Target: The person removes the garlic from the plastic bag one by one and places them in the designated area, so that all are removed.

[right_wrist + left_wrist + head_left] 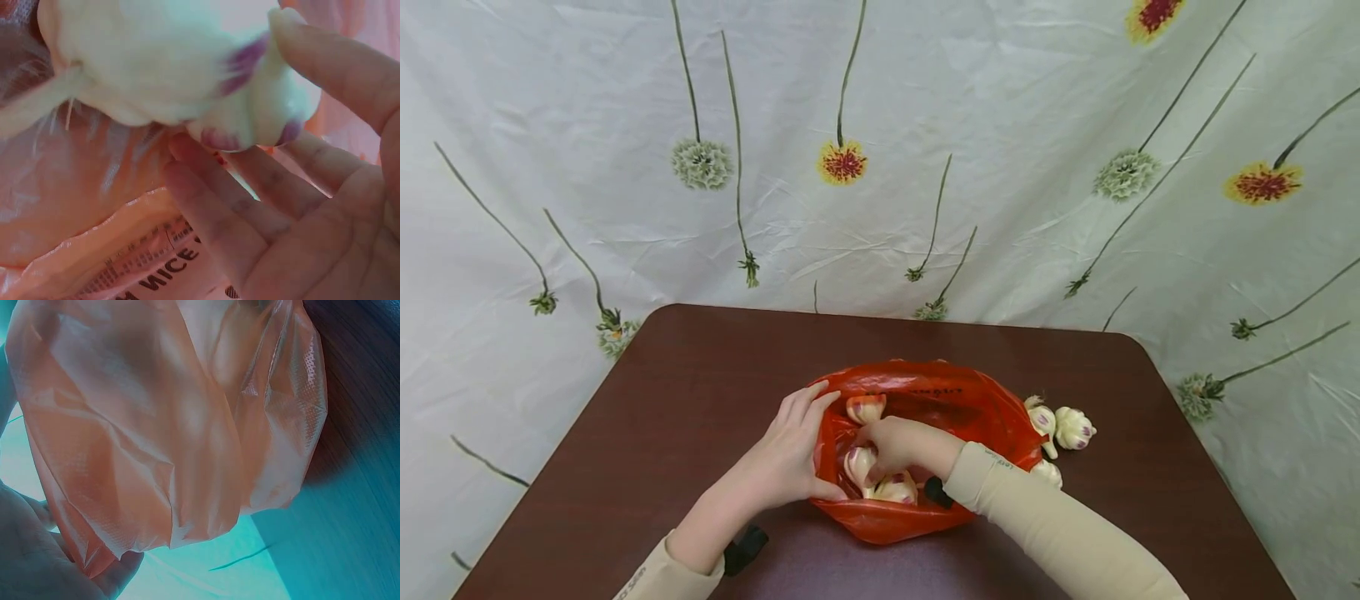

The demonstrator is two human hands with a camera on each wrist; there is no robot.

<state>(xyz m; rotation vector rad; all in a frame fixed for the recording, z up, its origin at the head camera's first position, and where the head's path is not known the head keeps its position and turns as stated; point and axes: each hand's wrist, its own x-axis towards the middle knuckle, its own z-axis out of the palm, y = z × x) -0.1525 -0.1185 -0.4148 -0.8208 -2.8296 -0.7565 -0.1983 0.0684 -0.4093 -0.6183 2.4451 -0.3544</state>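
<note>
Head view: red plastic bag [887,523], lower centre
Left hand [790,454]: fingers spread apart against bag rim
Right hand [901,446]: fingers clamped on garlic bulb [270,103] inside

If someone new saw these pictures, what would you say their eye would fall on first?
Probably the bright red bag, gaping open near the middle of the dark table, with the left hand at its left rim. Next, the right hand inside it, gripping a pale, purple-streaked garlic bulb. Behind the table, the big flowers on the pale cloth also stand out.
</note>
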